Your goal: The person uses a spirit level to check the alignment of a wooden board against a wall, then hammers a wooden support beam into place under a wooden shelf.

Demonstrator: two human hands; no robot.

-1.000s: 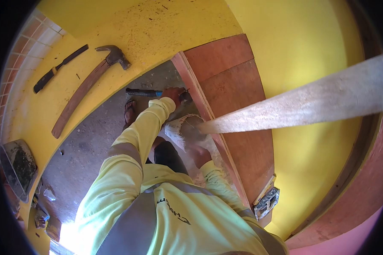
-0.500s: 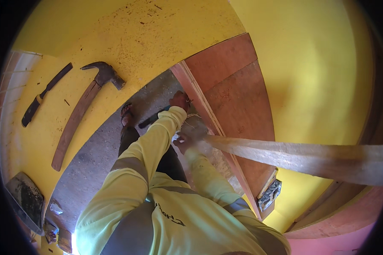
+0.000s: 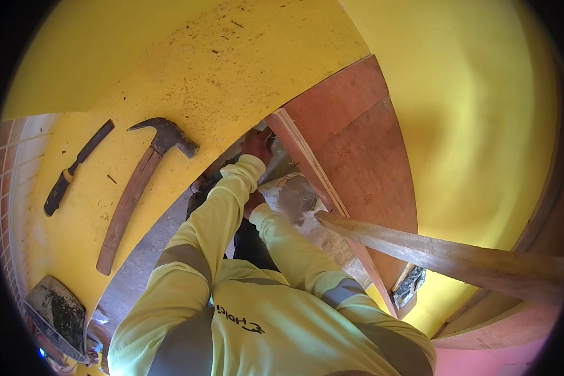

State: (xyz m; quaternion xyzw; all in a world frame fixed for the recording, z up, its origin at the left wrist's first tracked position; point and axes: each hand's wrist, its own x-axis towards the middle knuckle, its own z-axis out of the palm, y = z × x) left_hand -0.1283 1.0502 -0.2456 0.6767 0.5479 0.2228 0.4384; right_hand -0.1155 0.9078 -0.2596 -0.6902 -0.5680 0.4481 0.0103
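Located right of both hands, standing on the long edge of the yellow surface: reddish-brown wooden panel (image 3: pixel 366 172), with layered edge facing left. Positioned just beside the upper end of this edge: left hand (image 3: pixel 255 148), fingers seemingly bent; cannot tell finger spread, contact or object held. Since the last half second, shifted from clear view to a place largely behind the left sleeve: right hand (image 3: pixel 254 202), next to the frayed sack (image 3: pixel 292 195); cannot tell grip there either. Now largely hidden too: dark tool handle, earlier visible beside the left hand. As a judgement, meaning two-handed work concentrated in one small area, with reduced sight of contact. Also shifted, now sloping down to the right across the panel: wooden plank (image 3: pixel 445 254). Farther out, lying on the yellow surface (image 3: pixel 194 81): claw hammer (image 3: pixel 138 187) and chisel-like tool (image 3: pixel 74 168), both untouched.
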